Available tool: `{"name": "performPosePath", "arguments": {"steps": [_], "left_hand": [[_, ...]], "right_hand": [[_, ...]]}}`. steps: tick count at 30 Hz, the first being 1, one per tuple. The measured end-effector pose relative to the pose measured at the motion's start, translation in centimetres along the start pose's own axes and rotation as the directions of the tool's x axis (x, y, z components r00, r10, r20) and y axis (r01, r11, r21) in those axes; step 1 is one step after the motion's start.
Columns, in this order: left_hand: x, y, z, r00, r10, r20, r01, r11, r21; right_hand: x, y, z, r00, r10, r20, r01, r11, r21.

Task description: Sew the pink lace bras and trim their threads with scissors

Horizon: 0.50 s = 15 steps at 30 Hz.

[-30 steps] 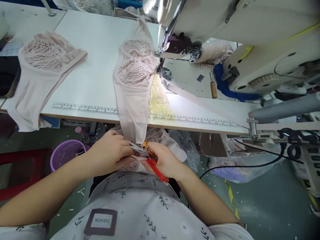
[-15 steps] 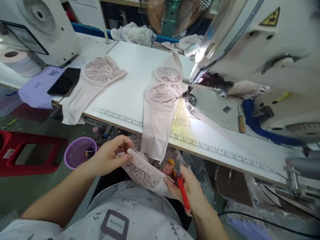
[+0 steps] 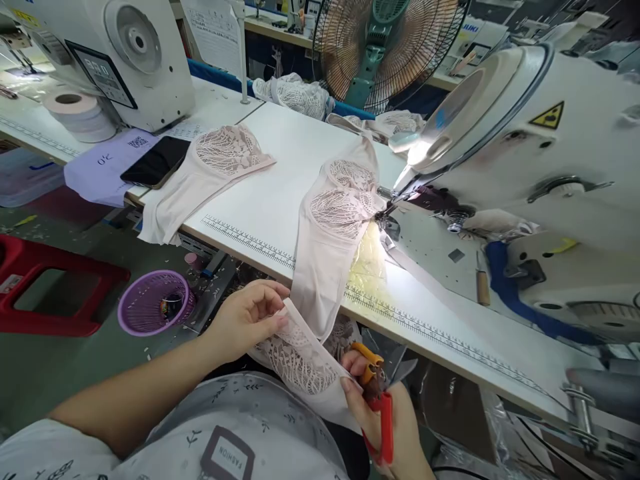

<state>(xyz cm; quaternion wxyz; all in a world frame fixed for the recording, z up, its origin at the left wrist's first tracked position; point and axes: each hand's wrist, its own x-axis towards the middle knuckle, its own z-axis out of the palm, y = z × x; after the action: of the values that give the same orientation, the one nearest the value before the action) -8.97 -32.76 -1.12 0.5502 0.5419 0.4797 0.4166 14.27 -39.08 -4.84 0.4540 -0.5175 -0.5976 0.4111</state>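
A pale pink lace bra piece (image 3: 305,363) is stretched between my two hands over my lap. My left hand (image 3: 250,320) is closed, pinching its upper left edge between thumb and fingers. At its lower right end, my right hand (image 3: 395,427) grips the same piece between thumb and fingertips. That hand also holds scissors (image 3: 386,427) with one red and one orange handle, the blades pointing up and to the right. Just beyond, another pink lace bra piece (image 3: 330,260) lies at the sewing machine's needle area, its lower end hanging over the table edge.
The sewing machine (image 3: 500,147) stands on the right of the white table (image 3: 240,200). A third bra piece (image 3: 225,157) and a phone (image 3: 157,162) lie to the left. Below are a purple basket (image 3: 131,327) and a red stool (image 3: 55,320). A fan (image 3: 367,87) stands behind.
The view has tilted up a little, showing more of the background. Both hands, with the bra piece, have shifted slightly right in the picture. The scissors have turned in my right hand.
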Motion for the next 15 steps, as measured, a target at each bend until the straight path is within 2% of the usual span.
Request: {"name": "performPosePath", "arguments": {"steps": [6,11,15], "left_hand": [[0.3,-0.4,0.4,0.992,-0.121,-0.021,0.115,0.973,-0.201],[0.3,-0.3,0.1,0.978,-0.207,0.006,0.204,0.960,-0.194],[0.1,0.0,0.3,0.981,-0.190,-0.032,0.181,0.966,-0.185]], "right_hand": [[-0.5,-0.5,0.0,0.995,-0.099,0.018,0.100,0.965,-0.243],[-0.9,-0.6,-0.1,0.996,-0.084,0.032,0.090,0.960,-0.266],[-1.2,0.1,-0.2,0.999,-0.039,0.015,0.041,0.970,-0.238]]}}
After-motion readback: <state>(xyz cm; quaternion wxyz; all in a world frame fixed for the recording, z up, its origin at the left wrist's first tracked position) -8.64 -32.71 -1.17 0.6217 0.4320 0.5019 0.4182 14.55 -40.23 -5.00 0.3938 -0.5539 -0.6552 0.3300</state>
